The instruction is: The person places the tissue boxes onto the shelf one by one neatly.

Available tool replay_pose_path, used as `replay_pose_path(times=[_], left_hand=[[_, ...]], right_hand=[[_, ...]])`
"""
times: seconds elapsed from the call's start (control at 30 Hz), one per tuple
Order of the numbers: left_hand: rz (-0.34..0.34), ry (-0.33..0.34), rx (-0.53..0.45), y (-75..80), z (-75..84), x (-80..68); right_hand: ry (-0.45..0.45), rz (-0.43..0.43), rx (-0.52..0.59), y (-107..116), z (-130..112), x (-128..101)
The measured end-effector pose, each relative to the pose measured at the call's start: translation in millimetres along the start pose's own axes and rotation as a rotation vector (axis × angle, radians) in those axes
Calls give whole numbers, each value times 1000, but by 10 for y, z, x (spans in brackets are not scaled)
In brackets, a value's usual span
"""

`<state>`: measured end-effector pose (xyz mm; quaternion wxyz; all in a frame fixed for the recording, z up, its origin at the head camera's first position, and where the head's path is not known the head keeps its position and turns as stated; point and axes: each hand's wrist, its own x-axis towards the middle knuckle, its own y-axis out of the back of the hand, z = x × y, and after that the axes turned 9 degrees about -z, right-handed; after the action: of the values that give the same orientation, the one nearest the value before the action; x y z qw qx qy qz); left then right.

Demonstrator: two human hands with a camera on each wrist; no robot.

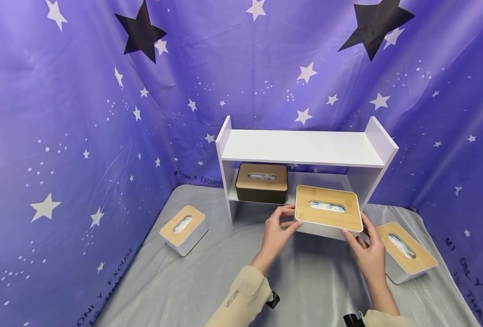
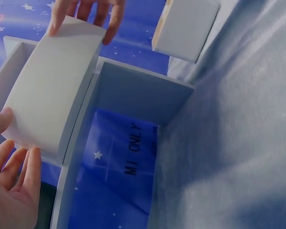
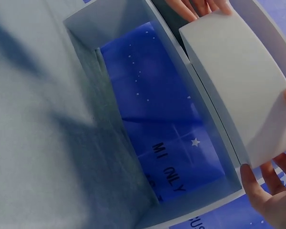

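Both hands hold a white tissue box (image 1: pixel 327 209) with a wood-look lid, one hand at each end. Blue-and-white tissue shows in its oval slot. My left hand (image 1: pixel 277 230) grips the left end, thumb on the front face and fingers around the side. At the other end my right hand (image 1: pixel 367 247) grips it the same way. The box is at the front edge of the middle shelf of a white shelf unit (image 1: pixel 303 146), its long white side (image 2: pixel 57 78) filling much of the left wrist view. Beside it on that shelf sits a black tissue box (image 1: pixel 262 194) with a wood-look lid.
A white tissue box (image 1: pixel 184 229) stands on the grey cloth (image 1: pixel 143 290) at the left. Another white tissue box (image 1: pixel 405 254) stands at the right, close by my right forearm. Purple star-printed curtains (image 1: pixel 82 113) enclose the back and sides.
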<state>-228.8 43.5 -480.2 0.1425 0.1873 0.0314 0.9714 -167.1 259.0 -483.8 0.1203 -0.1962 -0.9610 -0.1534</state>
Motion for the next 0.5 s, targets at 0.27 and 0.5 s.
replay_pose_path(times=[0.27, 0.5], left_hand=[[42, 18, 0, -66, 33, 20], [80, 11, 2, -89, 3, 19]], right_hand=[[26, 79, 130, -60, 22, 63], [71, 123, 303, -156, 72, 102]])
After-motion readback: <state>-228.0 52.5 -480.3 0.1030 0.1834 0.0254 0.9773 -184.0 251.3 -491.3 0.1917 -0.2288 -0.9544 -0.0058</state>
